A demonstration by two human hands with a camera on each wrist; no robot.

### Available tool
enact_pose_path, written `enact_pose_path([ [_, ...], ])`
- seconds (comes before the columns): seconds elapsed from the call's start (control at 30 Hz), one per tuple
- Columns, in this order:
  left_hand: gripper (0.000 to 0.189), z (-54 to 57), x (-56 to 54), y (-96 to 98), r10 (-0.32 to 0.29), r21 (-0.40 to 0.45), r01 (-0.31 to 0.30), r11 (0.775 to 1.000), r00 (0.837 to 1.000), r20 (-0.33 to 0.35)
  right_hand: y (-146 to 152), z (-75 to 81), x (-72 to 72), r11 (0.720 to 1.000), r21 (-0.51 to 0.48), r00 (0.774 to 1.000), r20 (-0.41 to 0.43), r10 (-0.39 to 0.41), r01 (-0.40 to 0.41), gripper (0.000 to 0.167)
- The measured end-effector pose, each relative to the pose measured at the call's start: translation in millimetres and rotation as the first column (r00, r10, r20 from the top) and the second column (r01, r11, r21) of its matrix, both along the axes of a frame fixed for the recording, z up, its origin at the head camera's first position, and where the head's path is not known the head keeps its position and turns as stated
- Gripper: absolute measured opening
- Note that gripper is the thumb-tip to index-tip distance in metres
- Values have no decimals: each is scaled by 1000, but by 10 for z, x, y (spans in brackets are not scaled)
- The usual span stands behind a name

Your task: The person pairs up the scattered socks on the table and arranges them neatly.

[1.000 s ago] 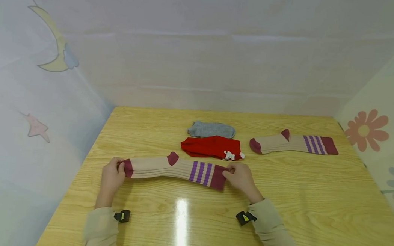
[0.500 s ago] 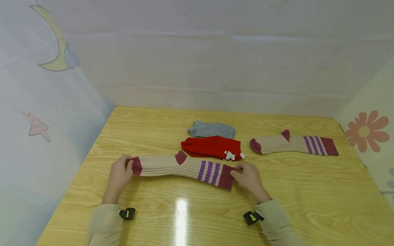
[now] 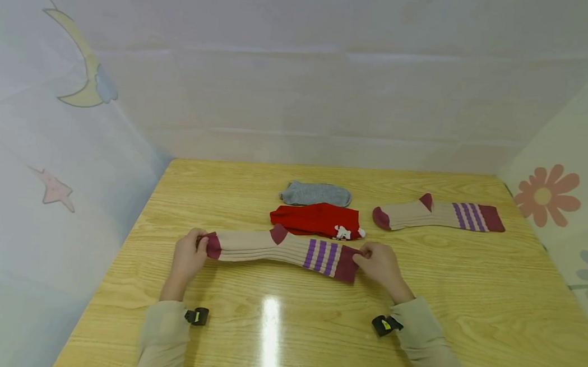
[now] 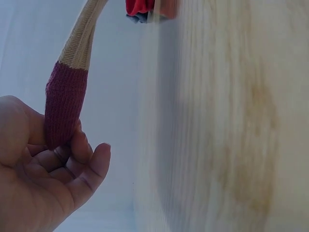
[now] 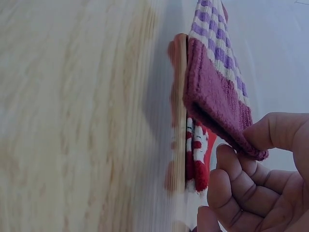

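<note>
A long beige sock [image 3: 250, 245] with maroon toe, heel and cuff and purple stripes hangs stretched between my hands, above the table. My left hand [image 3: 188, 255] pinches its maroon toe [image 4: 66, 104]. At the other end my right hand [image 3: 382, 269] pinches a corner of the maroon cuff [image 5: 217, 99] between thumb and fingers; the cuff's opening shows in the right wrist view. Just beyond the held sock lie red socks [image 3: 317, 218] with a white figure. Behind those are grey socks [image 3: 316, 194].
A matching beige sock [image 3: 408, 214] with purple stripes lies flat at the back right of the wooden table [image 3: 468, 306]. Printed cloth walls [image 3: 299, 94] stand at the back and sides. Small black cameras [image 3: 197, 316] are strapped at both wrists.
Both hands have shifted to the right together, carrying the stretched sock with them and slightly away from me. The socks lying on the table have stayed put.
</note>
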State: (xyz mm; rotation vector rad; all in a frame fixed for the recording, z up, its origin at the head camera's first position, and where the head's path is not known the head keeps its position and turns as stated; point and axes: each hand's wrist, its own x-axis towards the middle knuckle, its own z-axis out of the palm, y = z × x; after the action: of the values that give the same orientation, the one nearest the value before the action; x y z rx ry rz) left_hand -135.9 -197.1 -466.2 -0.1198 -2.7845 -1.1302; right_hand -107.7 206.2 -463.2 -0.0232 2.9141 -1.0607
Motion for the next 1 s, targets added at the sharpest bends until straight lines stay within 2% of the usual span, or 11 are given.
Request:
enact_pose_path([
  [0.57,9,27,-26,153,-100,31,99,995,995,18,198,36,35,1000,21,1000,-19,-3,4,11],
  [1.0,7,-41,-41,303,-171,36,169,985,985,36,400,51,88,998,53,1000,9,-26,26,13],
])
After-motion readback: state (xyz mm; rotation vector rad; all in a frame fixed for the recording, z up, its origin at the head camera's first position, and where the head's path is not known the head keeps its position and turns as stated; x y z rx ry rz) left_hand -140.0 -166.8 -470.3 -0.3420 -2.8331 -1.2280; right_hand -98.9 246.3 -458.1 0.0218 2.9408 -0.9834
